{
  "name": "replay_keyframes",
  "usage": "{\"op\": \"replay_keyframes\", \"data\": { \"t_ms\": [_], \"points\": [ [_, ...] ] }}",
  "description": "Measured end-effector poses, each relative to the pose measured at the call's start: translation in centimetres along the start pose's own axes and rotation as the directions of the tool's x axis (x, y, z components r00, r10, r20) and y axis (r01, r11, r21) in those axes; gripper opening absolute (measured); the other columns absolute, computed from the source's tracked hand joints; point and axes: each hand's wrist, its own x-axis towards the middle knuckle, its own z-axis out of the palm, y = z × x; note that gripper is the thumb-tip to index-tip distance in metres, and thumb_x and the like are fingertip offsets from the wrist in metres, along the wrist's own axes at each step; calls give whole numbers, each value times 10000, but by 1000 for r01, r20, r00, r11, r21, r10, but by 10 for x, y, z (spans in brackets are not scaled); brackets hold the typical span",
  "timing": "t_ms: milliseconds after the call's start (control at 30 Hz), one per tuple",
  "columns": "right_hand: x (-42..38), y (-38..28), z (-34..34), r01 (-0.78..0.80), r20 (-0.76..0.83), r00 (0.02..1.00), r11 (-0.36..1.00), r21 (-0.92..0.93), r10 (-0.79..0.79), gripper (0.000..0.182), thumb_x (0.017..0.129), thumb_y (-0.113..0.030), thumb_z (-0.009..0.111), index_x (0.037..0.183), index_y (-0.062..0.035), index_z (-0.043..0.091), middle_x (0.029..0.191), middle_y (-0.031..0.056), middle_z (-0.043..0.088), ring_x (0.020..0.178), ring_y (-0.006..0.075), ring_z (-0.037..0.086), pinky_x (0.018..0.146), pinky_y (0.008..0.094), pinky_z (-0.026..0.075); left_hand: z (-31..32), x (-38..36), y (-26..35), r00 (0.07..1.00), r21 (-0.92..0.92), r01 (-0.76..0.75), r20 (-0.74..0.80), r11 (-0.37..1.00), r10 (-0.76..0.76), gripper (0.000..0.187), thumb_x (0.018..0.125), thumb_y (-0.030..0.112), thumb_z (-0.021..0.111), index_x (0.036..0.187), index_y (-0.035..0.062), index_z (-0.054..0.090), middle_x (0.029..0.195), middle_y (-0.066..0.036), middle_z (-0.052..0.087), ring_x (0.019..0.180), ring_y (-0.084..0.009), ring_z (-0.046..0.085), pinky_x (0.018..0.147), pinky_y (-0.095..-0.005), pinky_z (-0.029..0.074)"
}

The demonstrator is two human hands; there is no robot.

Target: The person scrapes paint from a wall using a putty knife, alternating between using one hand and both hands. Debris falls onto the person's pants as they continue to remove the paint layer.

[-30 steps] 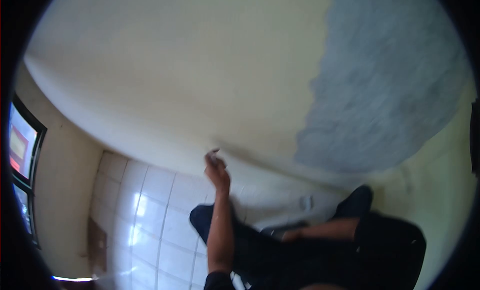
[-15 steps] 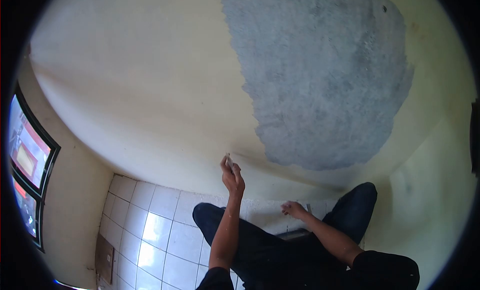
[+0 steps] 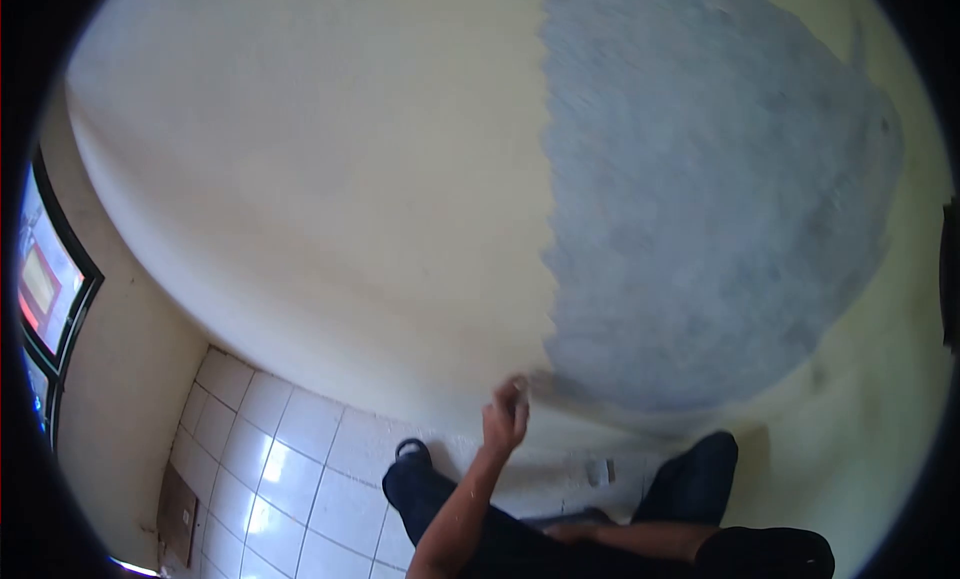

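Note:
My left hand (image 3: 505,424) is raised close to the wall, closed around a small pale piece (image 3: 521,385) whose kind I cannot make out through the blur. It is at the lower left edge of a large rough grey patch (image 3: 700,199) on the cream wall (image 3: 350,179). My right hand (image 3: 565,532) is low between my legs, near a dark object at my lap; its fingers are hardly visible. On the floor between my knees lies a small grey rectangular object (image 3: 600,472).
White floor tiles (image 3: 300,449) run along the wall's foot. My bent legs, in dark trousers (image 3: 690,479), flank the floor by the wall, with a sandal (image 3: 411,447) on the left foot. A dark-framed window (image 3: 60,309) and a brown board (image 3: 177,514) are at the left.
The view has shifted, so the grey patch sits lower and further right. My left hand is now nearer the patch's lower edge. My right hand has dropped back toward my lap, uncovering the grey object.

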Motion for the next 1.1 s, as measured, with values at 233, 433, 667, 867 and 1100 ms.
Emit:
{"op": "replay_keyframes", "data": {
  "t_ms": [233,433,667,867,1100],
  "points": [
    [15,-112,-30,-376,-98,918,921,98,385,406,1035,-327,519,1137,-7,746,1132,187,753,1117,271,680,1038,441,478,-27,3,-43,913,158,-260,362,953,189,637,796,164,743,1381,23,533,1059,-192,747,799,-357,755,723,-414,624],
    [72,-104,-39,-286,-167,947,956,-62,273,415,1001,-350,543,1072,0,755,1081,212,752,1069,307,699,996,462,496,-27,28,-56,799,105,-311,568,945,200,725,824,245,764,1479,72,508,1228,-182,711,1026,-340,740,887,-417,610],
    [104,-74,-20,-220,-368,928,886,-408,60,433,961,-377,570,995,8,765,1021,241,751,1013,348,722,947,487,518,-27,16,-29,806,39,-344,524,938,274,723,906,362,711,1521,82,454,1139,-181,727,868,-303,754,784,-409,611],
    [60,-135,-104,80,-786,539,947,-312,-304,454,961,-453,698,1038,-8,741,949,201,762,917,377,744,833,453,563,-10,9,46,824,69,-447,420,892,380,310,954,310,676,1139,61,670,888,-143,705,726,-302,711,671,-415,565],
    [-36,-307,-122,594,-886,287,793,-134,-365,511,1046,-295,607,1455,-4,512,1348,153,633,1323,255,580,1073,388,459,-12,-8,116,977,84,59,202,995,-75,308,1057,299,588,948,11,593,778,-205,648,697,-383,654,638,-446,484]
  ]
}}
